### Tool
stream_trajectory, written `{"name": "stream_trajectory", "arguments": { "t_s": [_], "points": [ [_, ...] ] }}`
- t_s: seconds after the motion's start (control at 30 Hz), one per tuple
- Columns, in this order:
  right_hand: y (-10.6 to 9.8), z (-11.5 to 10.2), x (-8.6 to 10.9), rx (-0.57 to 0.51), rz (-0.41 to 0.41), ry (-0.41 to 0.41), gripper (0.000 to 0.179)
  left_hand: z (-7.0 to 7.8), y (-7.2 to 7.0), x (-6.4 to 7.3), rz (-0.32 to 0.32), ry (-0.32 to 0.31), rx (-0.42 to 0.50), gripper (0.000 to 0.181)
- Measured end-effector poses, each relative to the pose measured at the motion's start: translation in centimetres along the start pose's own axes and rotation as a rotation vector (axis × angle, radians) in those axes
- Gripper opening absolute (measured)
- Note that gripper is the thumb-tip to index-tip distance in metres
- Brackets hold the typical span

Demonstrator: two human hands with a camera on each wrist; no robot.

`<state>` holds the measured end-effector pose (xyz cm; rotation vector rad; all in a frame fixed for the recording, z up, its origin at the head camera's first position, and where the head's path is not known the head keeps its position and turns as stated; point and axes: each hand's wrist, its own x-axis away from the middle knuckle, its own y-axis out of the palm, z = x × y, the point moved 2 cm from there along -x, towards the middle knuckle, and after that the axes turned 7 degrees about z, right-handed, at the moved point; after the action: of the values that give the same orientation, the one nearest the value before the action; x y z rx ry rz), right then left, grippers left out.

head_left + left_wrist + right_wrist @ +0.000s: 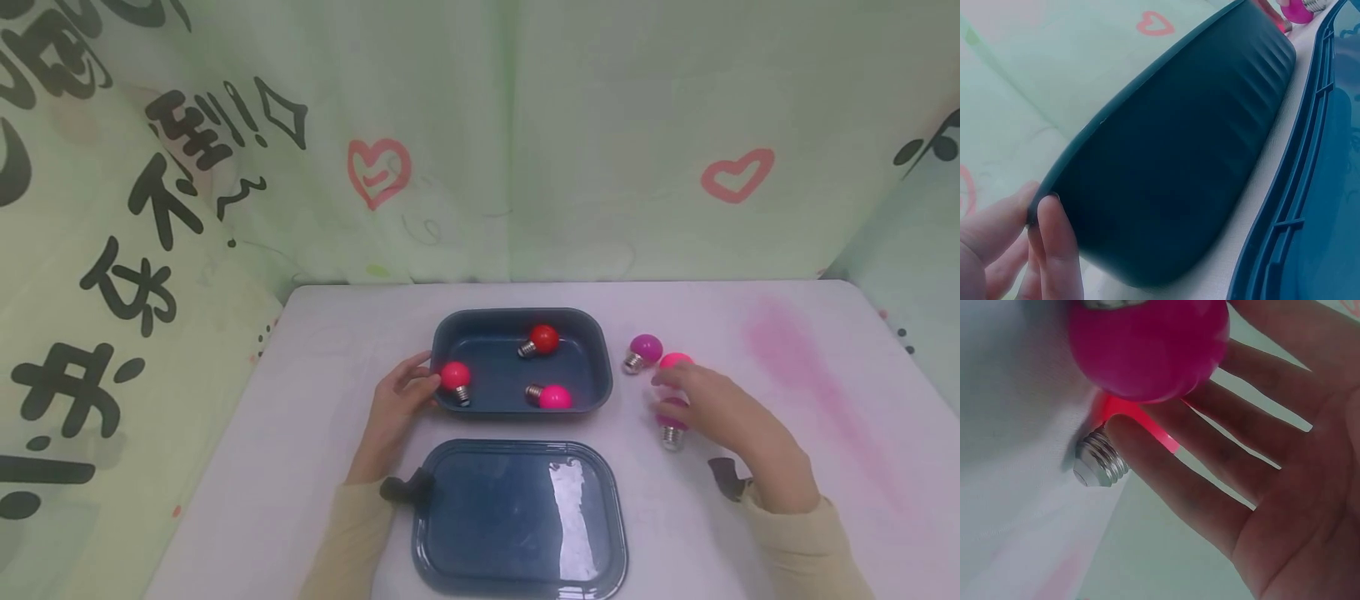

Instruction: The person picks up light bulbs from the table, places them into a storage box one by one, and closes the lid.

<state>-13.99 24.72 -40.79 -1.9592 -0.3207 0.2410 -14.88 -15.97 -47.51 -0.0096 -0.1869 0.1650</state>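
Note:
A dark blue rectangular box point(498, 404) stands on the table with a red light bulb point(543, 339), a pinkish-red bulb point(455, 376) and a pink bulb point(555, 397) lying inside. My left hand point(401, 400) pinches the box's left end; in the left wrist view, thumb and fingers point(1059, 240) meet over its rim. To the right of the box, my right hand point(716, 412) reaches over a purple bulb point(1147, 350). Its fingers are extended and spread beside that bulb. A pinkish-red bulb point(677, 360) is partly hidden behind the hand. Another purple bulb point(646, 347) lies nearby.
A dark blue lid point(517, 517) lies flat in front of the box. The white table point(247, 467) has a pink stain point(810, 375) on its right side. Pale green curtains point(570, 100) with drawn hearts and black writing stand behind and beside the table.

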Motion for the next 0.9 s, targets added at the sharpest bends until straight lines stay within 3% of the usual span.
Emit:
{"name": "stream_trajectory", "arguments": {
  "t_s": [0.53, 0.9],
  "points": [
    [0.2, 0.1, -0.1, -0.061, -0.056, 0.035, 0.029, -0.1, 0.0, 0.1, 0.006, 0.013, 0.019, 0.045],
    [-1.4, -0.6, -0.8, -0.037, 0.012, -0.111, 0.017, 0.0, 0.1, 0.0, -0.001, 0.016, 0.013, 0.046]
  ]
}}
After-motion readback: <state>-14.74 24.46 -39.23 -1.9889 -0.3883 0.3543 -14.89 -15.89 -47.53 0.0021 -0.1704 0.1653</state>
